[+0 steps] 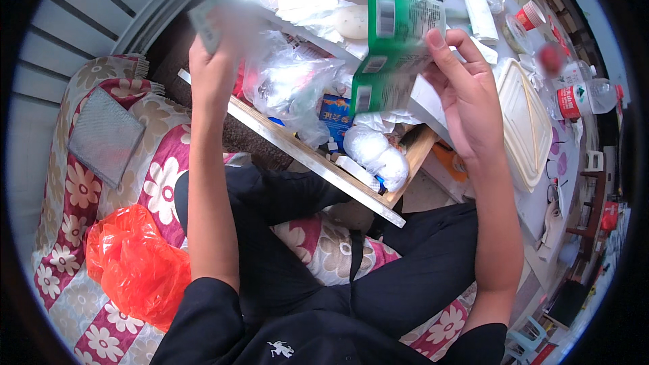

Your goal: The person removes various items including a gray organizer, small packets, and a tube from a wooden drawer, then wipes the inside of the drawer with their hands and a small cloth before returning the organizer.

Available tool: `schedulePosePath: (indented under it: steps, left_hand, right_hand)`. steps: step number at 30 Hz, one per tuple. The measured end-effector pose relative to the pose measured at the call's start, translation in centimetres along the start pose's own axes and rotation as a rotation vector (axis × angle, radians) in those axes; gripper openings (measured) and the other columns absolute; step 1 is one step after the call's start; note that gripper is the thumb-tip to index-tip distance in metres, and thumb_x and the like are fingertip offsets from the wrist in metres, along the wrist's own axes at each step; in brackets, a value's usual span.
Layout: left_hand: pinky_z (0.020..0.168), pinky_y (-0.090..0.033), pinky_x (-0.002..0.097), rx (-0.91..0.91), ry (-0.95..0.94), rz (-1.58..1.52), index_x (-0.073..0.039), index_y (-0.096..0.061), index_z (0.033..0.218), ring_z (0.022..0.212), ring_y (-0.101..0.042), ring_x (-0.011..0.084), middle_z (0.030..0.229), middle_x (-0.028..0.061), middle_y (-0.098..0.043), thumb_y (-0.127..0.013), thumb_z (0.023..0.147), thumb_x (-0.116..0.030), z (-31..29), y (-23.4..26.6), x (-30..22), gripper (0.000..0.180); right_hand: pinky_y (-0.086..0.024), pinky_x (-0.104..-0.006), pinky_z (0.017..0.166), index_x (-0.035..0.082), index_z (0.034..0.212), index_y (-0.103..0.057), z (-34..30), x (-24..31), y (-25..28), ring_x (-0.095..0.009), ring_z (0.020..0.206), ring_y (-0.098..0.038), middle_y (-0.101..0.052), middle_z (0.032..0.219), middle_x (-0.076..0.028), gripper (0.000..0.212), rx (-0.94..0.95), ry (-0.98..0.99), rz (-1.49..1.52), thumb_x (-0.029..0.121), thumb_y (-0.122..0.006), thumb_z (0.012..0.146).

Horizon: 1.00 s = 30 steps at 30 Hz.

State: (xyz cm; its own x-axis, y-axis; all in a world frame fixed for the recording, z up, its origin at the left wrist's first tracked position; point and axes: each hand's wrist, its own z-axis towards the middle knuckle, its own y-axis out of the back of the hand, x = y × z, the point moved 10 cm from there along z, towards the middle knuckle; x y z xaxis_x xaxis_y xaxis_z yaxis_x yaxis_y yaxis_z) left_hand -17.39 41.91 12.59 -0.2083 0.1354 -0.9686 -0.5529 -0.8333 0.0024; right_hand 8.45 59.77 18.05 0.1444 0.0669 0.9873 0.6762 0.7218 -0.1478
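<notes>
at the far left, a grey mesh pouch (106, 135) lies flat on the flower-patterned cover (161, 186) of the seat, and a crumpled red plastic bag (138, 267) sits nearer the person's side. next comes the left hand (215, 67), raised above the left end of the open drawer (314, 160); its fingers are blurred, but it is closed on a flat pale-green piece (205, 26), with the thumb against the lower part. in the drawer, to the right of this hand, are a clear plastic bag (287, 81), a blue booklet (334, 116) and a knotted white bag (378, 155). above them hangs a green folded package (384, 44) with barcode panels, its left part free in the air. the right hand (466, 84) has the package's right edge pinched between thumb and fingers, the palm otherwise open. farther right on the table (556, 152) lies a cream lidded box (522, 125), and beyond it a clear bottle (588, 99) with a red label lies on its side.
</notes>
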Motion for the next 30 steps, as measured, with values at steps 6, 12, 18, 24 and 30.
schedulePosePath:
  steps: [6,12,18,24,30]
  left_hand:
    - [0.076,-0.057,0.0384,0.299,0.226,-0.580,0.004,-0.045,0.136,0.085,-0.063,0.0194,0.096,0.0123,-0.062,-0.047,0.102,-0.030,-2.5,-5.4,-0.4,0.048]
    - [0.087,-0.055,0.0459,0.552,0.405,-0.865,0.002,-0.041,0.139,0.093,-0.063,0.0255,0.100,0.0141,-0.061,-0.032,0.098,-0.062,-6.0,-11.6,-1.4,0.077]
    - [0.091,-0.053,0.0428,0.407,0.559,-0.847,-0.007,-0.047,0.137,0.104,-0.063,0.0251,0.119,0.0127,-0.063,-0.030,0.095,-0.070,-8.3,-12.7,0.2,0.078]
    - [0.104,-0.042,0.0398,0.545,0.352,-0.733,-0.003,-0.035,0.146,0.124,-0.053,0.0283,0.142,0.0169,-0.045,-0.042,0.091,-0.070,-10.4,-13.9,-1.0,0.086]
    - [0.075,-0.055,0.0328,0.620,0.581,-0.744,-0.005,-0.052,0.121,0.087,-0.065,0.0183,0.100,0.0098,-0.063,-0.057,0.095,-0.042,-10.6,-13.9,0.3,0.046]
  right_hand:
    - [-0.050,-0.0196,0.068,0.009,0.093,-0.059,-1.0,-0.8,-0.9,-0.004,0.077,-0.063,-0.069,0.088,-0.002,0.016,0.020,-0.133,0.131,0.024,-0.065,0.096]
    - [-0.036,-0.0268,0.050,0.005,0.091,-0.056,-1.5,2.6,-0.6,-0.003,0.054,-0.046,-0.058,0.064,0.003,0.018,-0.071,0.221,-0.499,0.021,-0.064,0.095]
    - [-0.037,-0.0291,0.044,0.006,0.091,-0.057,-4.2,5.1,-6.7,-0.013,0.046,-0.050,-0.052,0.055,-0.004,0.011,-0.063,0.681,-0.996,0.013,-0.066,0.092]
    - [-0.051,-0.0393,0.060,0.005,0.105,-0.051,-3.2,1.0,-9.6,-0.032,0.071,-0.067,-0.066,0.088,-0.017,0.017,0.154,0.548,-0.975,0.020,-0.056,0.097]
    - [-0.053,-0.0368,0.063,0.002,0.102,-0.054,-0.2,-2.0,-7.7,-0.032,0.073,-0.066,-0.062,0.083,-0.018,0.018,0.237,0.127,-0.487,0.019,-0.049,0.100]
